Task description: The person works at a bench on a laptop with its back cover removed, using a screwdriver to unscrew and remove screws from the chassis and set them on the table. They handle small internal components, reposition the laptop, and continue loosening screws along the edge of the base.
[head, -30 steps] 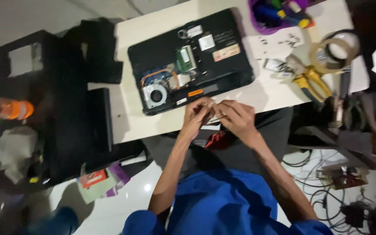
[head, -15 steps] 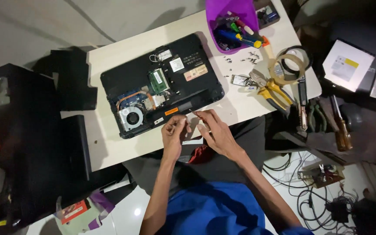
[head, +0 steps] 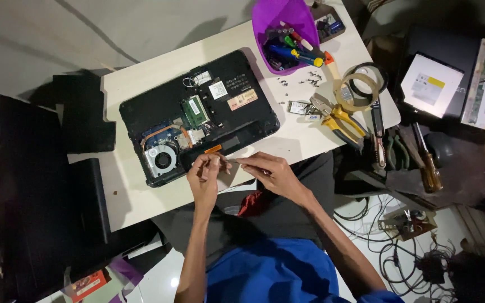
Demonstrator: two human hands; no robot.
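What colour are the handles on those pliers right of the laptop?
Yellow: the pliers have yellow handles, seen in the head view.

Light: dim, overhead on white table | surroundings: dark, murky | focus: soft, slight blur

Small item pinched between the left hand and right hand: too small and too covered by fingers to identify. Screws on the surface: specks only, number uncertain. Purple bowl: rim cut by the top edge. Near edge of the laptop: partly hidden behind both hands
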